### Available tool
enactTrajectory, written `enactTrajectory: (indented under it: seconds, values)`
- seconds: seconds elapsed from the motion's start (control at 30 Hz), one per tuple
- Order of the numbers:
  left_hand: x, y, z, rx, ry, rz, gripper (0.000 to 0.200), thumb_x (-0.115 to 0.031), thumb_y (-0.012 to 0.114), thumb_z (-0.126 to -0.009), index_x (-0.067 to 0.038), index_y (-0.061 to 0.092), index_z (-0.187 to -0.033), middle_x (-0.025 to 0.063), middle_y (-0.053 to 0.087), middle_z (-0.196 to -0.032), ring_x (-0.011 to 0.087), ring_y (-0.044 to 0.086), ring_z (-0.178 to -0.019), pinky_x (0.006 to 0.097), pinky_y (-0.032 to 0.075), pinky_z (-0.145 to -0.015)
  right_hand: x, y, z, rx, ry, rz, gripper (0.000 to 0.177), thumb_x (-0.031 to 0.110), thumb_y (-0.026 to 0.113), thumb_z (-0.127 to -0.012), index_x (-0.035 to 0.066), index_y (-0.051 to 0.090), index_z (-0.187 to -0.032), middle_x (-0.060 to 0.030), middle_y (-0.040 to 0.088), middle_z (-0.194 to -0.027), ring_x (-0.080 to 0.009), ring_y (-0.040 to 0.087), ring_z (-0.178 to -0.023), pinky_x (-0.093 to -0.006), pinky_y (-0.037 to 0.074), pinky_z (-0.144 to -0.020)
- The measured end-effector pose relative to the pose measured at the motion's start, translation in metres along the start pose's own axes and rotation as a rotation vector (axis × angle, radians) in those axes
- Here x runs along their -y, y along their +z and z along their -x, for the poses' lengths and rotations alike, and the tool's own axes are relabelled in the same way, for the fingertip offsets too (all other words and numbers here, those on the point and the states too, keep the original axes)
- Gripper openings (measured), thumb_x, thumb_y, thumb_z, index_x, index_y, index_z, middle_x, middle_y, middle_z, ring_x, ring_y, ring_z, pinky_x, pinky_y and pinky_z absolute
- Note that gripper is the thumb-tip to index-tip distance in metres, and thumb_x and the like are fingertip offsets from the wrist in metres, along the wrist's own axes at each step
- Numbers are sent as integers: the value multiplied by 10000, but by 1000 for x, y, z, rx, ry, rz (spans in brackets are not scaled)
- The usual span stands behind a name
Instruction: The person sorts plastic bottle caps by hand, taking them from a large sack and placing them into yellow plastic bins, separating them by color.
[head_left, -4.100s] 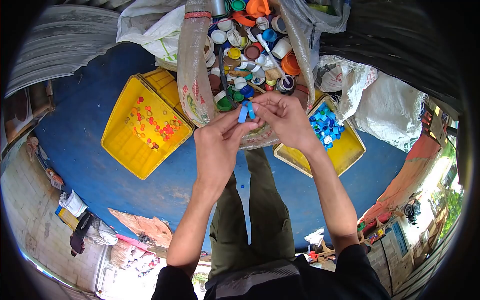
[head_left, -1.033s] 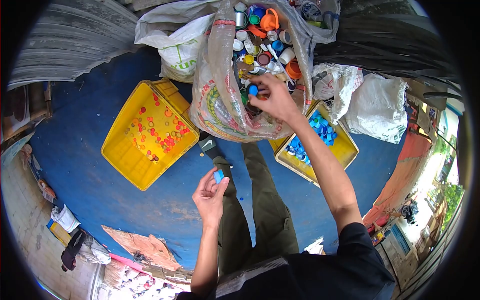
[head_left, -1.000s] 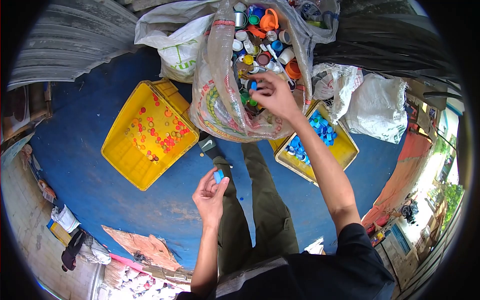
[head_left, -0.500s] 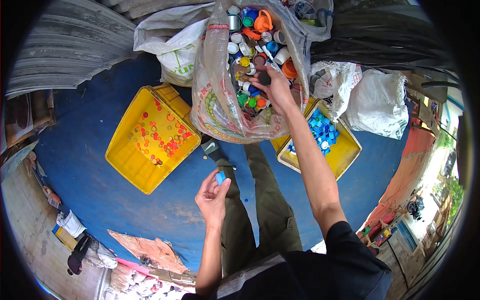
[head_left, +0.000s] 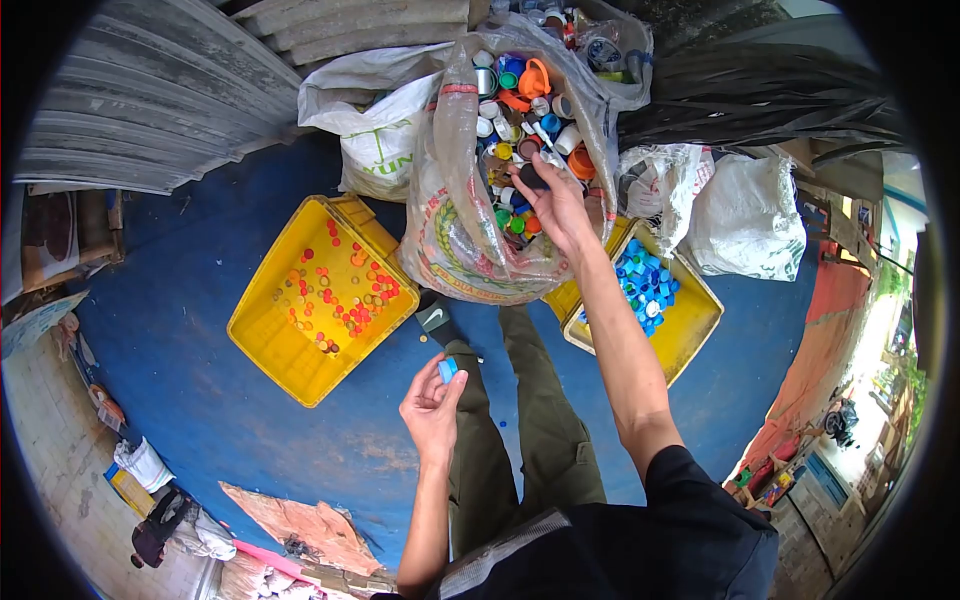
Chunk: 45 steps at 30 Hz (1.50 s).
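Note:
My left hand (head_left: pixel 431 418) pinches a light blue bottle cap (head_left: pixel 448 371) between thumb and fingers, above my legs. Stretched forward over the open mouth of a big translucent sack (head_left: pixel 455 245), my right hand (head_left: pixel 563 213) has its fingers around a dark round cap (head_left: pixel 533 177). The sack is full of mixed caps and lids, among them an orange ring-shaped lid (head_left: pixel 535 77) and a white cap (head_left: pixel 569 138). My right hand hides part of this pile.
Left of the sack stands a yellow crate (head_left: pixel 270 345) with scattered red, orange and yellow caps. A second yellow crate (head_left: pixel 690 335) on the right holds blue caps. White sacks (head_left: pixel 385 150) flank the big one. A loose cap (head_left: pixel 423 338) lies on the blue floor.
The view has shifted, so the sack and left crate sit lower and further right. My right hand still holds the dark cap over the sack; my left keeps the blue cap.

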<state>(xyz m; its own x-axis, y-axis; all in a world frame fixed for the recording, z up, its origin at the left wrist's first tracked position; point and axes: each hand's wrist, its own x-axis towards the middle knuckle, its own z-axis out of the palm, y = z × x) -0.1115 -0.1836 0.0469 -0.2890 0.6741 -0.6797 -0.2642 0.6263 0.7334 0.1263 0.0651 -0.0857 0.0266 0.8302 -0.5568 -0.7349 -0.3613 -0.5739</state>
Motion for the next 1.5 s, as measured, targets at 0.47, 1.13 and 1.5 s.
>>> enactTrajectory:
  seconds: [0.47, 1.13, 1.5]
  values:
    - [-45, -12, 26, 111, 93, 125, 466, 121, 782, -897, 73, 641, -1338, 119, 732, -1199, 126, 706, -1040, 260, 587, -924, 16, 33, 105, -204, -122, 374, 261, 259, 543, -1123, 15, 534, -1216, -104, 622, -1025, -198, 655, -868, -315, 541, -736]
    - [-205, -37, 182, 698, 451, 102, 486, 77, 803, -898, 36, 646, -1357, 123, 708, -1287, 155, 690, -1135, 303, 578, -1008, 88, 171, 433, 221, -48, -167, 472, 191, 422, -1117, -64, 450, -1513, -246, 559, -1505, -312, 616, -1269, -413, 516, -1070]
    - [-211, -22, 159, 576, 447, 77, 475, 36, 823, -901, 35, 654, -1345, 115, 724, -1236, 158, 704, -1110, 302, 568, -1021, 85, 108, 261, -116, -228, 395, 469, 228, 690, -1044, -37, 611, -1423, -179, 709, -1335, -275, 713, -1141, -385, 582, -971]
